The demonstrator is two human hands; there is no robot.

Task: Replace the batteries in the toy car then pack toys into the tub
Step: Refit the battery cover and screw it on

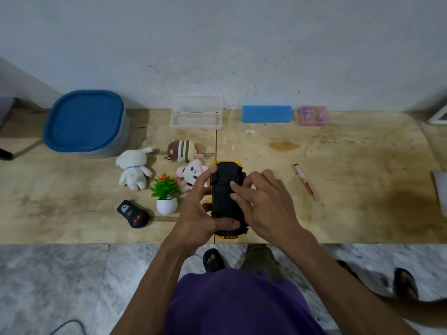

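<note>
Gripping hands (232, 204) around boxy black-bottomed yellow toy car (223, 197)

I'm seeing a small potted plant (166, 194) standing on the wooden surface (350, 189), a blue sponge block (267, 114) lying by the wall (242, 44), and a red-and-white pen (304, 181) resting well apart.
</note>
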